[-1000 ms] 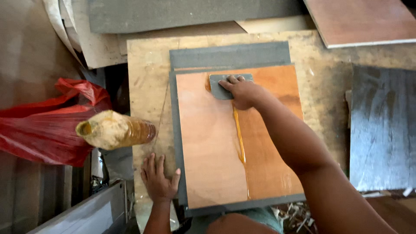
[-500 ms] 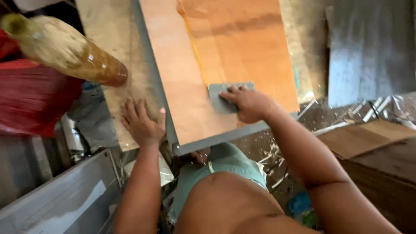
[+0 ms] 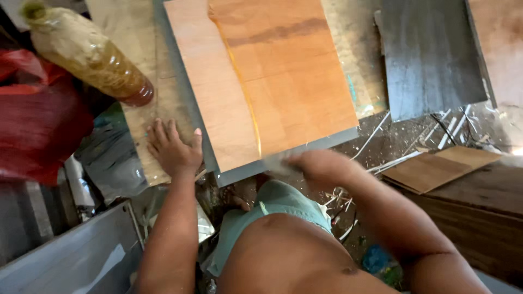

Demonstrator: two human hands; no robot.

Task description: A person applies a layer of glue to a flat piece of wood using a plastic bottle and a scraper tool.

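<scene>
- Around the right hand (image 3: 321, 163): strong motion blur, so cannot tell if clenched or loose. Seems to press a small grey spreader (image 3: 275, 161) under the fingertips, at the near edge of the panel (image 3: 261, 76).
- For the left hand (image 3: 173, 149): released, palm down, fingers spread on the worktop (image 3: 139, 32), just left of the grey sheet (image 3: 327, 142). Grasps nothing, only braces.
- About the spreader, as a judgement: thin, light and stiff, probably a little slippery from wet glue. Best taken from above with flat fingers on its back and the thumb at its rear edge.
- About the panel, also a judgement: thin, stiff and rather light, likely to slide on the grey sheet under a push. Sticky on the right of the glue line (image 3: 245, 98), so better held by the dry left part or by the edges.
- Beyond the left hand: a bottle (image 3: 90, 54) of amber liquid lying on its side, and a red bag (image 3: 38, 120) further left. Beyond the right hand: a dark board (image 3: 430, 54).
- Compared with half a second ago: spreader and right hand now off the panel's face and down at its near edge, toward the body. Left hand in nearly the same spot. View shifted, with more of the panel in sight.
</scene>
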